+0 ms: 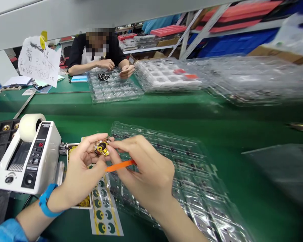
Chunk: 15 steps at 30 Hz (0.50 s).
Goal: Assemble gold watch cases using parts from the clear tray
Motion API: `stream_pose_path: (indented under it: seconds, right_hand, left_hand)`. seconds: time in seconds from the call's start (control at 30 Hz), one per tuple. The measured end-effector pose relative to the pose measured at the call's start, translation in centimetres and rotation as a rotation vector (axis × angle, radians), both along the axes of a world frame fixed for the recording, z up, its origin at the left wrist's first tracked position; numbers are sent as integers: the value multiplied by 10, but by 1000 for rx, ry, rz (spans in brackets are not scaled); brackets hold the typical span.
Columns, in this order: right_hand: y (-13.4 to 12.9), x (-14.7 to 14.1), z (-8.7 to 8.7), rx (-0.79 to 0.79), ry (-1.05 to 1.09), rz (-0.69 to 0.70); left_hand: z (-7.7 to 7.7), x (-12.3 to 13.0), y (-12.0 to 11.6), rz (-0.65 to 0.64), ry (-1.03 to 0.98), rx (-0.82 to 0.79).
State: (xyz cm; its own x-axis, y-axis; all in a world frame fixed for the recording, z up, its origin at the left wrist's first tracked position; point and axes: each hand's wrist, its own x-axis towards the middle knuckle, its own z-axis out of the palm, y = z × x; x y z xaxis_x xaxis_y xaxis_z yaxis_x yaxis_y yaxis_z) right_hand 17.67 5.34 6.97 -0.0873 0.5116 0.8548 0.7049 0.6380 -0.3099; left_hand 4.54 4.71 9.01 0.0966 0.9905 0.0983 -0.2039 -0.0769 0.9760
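Note:
My left hand [84,168], with a blue wristband [49,200], is closed on a small round gold-and-black component [101,148] that looks like a watch-sized circuit part. My right hand [146,171] pinches at the right edge of that component with thumb and forefinger. An orange plastic stick [120,166] is tucked in the same right hand, its end pointing to my left thumb. Below my hands lies a sheet of round green-and-yellow stickers [101,215], some of them peeled off. Under my right hand spreads a clear plastic compartment tray [189,168] holding small dark parts.
A white tape dispenser [44,151] reading 36 stands at left, beside a black foam tray [0,141] with round gold parts. Across the green bench a co-worker [98,53] handles something over another clear tray [113,90]. Stacked clear trays [166,74] sit at the back right.

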Motion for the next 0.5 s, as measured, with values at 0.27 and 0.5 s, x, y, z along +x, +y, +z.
stream_pose_path:
  seconds: [0.27,0.5]
  right_hand:
    - [-1,0,-3,-110,61,9]
    - [6,3,-2,-119,145,113]
  left_hand:
    - [-7,-2,-10,-4,220,169]
    - [-10,-2,-12,-52,308,210]
